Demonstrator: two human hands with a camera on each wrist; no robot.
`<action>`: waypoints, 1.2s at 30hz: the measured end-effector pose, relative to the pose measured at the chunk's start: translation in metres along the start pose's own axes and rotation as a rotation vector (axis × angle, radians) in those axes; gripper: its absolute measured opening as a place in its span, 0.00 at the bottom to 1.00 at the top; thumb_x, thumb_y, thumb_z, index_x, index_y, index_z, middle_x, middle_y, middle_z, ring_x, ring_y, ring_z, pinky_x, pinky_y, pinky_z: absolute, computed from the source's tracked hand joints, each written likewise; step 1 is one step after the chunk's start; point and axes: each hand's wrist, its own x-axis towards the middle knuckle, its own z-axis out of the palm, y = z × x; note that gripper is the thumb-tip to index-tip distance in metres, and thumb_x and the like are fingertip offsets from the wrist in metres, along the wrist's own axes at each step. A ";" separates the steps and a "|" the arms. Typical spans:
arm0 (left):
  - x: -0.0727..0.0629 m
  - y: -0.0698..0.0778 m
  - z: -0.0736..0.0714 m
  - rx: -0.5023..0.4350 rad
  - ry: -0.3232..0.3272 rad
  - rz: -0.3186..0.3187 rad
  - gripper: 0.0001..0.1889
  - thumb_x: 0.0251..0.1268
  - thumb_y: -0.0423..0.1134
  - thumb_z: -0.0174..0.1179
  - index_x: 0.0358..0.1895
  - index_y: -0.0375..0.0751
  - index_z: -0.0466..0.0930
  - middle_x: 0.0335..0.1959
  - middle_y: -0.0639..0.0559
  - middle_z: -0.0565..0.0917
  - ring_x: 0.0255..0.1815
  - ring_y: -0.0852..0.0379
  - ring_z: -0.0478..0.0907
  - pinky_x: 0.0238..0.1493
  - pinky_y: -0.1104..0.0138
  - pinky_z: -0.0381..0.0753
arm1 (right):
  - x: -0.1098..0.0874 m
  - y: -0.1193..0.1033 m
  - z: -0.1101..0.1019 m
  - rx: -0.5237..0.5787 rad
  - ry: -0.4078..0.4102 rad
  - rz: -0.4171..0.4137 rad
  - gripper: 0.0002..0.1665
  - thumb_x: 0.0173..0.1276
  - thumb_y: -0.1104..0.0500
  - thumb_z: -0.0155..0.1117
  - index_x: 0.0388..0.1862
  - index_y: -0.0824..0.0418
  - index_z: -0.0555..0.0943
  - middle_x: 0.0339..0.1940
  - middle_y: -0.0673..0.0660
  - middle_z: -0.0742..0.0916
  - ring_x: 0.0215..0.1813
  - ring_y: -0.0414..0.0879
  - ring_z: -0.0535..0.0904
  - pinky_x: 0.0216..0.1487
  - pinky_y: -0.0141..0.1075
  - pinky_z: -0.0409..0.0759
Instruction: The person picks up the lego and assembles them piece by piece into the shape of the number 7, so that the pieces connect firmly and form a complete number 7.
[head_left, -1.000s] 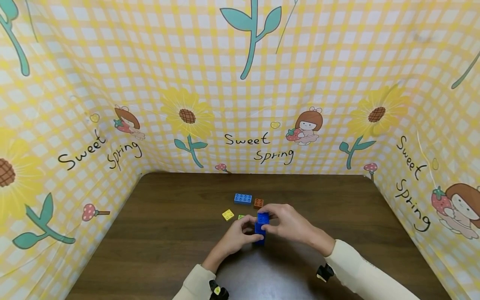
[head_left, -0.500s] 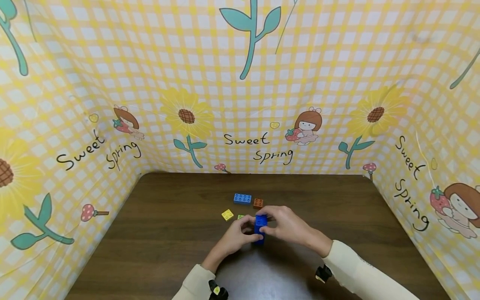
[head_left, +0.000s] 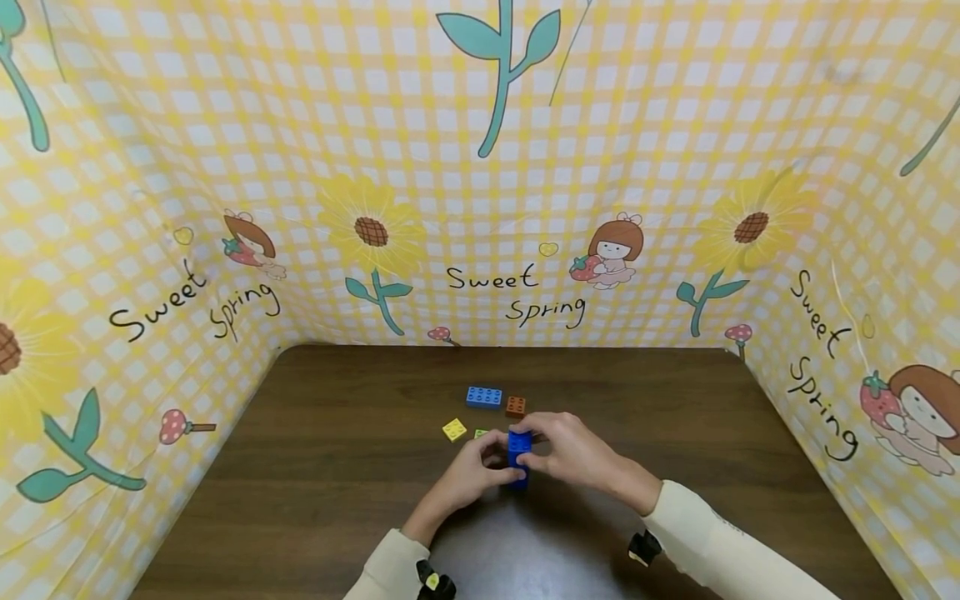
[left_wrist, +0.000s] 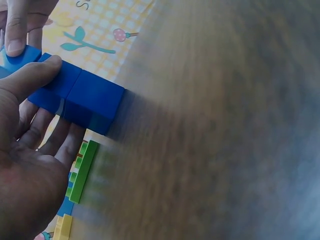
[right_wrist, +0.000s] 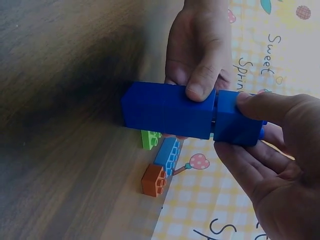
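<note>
A dark blue stack of toy building bricks (right_wrist: 155, 107) stands upright on the table, with a seam between its two blocks in the left wrist view. My left hand (head_left: 474, 471) grips it from the left, thumb on the near side and fingers behind. Over it, my right hand (head_left: 573, 450) pinches another dark blue brick (right_wrist: 235, 120) between thumb and fingers. In the right wrist view this brick is lined up with the stack, and a narrow gap shows between them. Studs peek out at its far end.
Behind the hands lie a lighter blue brick (head_left: 484, 397), an orange-brown brick (head_left: 516, 407) and a yellow brick (head_left: 453, 429). A green brick (head_left: 481, 434) is partly hidden by the left hand. Patterned cloth (head_left: 495, 208) walls the wooden table (head_left: 337, 500) at the back and sides.
The right hand has brought its blue brick slightly left and down, from sitting offset to being lined up over the stack. The left hand keeps its grip almost in place.
</note>
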 end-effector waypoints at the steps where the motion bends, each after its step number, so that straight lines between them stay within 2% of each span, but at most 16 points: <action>1: 0.000 0.000 0.000 -0.003 0.000 0.000 0.17 0.70 0.35 0.72 0.57 0.35 0.80 0.56 0.42 0.85 0.58 0.47 0.86 0.60 0.63 0.86 | 0.000 0.000 0.000 0.000 0.000 0.000 0.21 0.71 0.63 0.76 0.60 0.65 0.85 0.58 0.62 0.91 0.55 0.52 0.91 0.53 0.45 0.90; 12: 0.001 -0.002 -0.001 -0.005 -0.001 0.010 0.18 0.69 0.35 0.73 0.58 0.36 0.80 0.57 0.42 0.85 0.56 0.55 0.86 0.60 0.65 0.86 | 0.000 -0.001 0.002 0.033 0.012 0.015 0.20 0.70 0.63 0.77 0.59 0.66 0.85 0.57 0.63 0.91 0.55 0.54 0.91 0.53 0.44 0.90; 25: -0.001 0.003 0.000 -0.019 0.006 -0.033 0.18 0.69 0.34 0.72 0.58 0.35 0.80 0.57 0.42 0.85 0.59 0.47 0.86 0.59 0.64 0.87 | 0.005 -0.005 0.000 0.097 -0.043 0.109 0.20 0.69 0.66 0.76 0.59 0.66 0.86 0.57 0.64 0.91 0.57 0.55 0.90 0.52 0.40 0.90; 36: -0.001 0.009 0.001 -0.015 -0.018 -0.062 0.20 0.71 0.35 0.71 0.61 0.35 0.78 0.60 0.41 0.83 0.62 0.43 0.85 0.64 0.54 0.85 | 0.003 -0.004 0.002 0.139 -0.011 0.149 0.20 0.67 0.65 0.78 0.56 0.65 0.86 0.57 0.64 0.90 0.59 0.60 0.89 0.56 0.52 0.88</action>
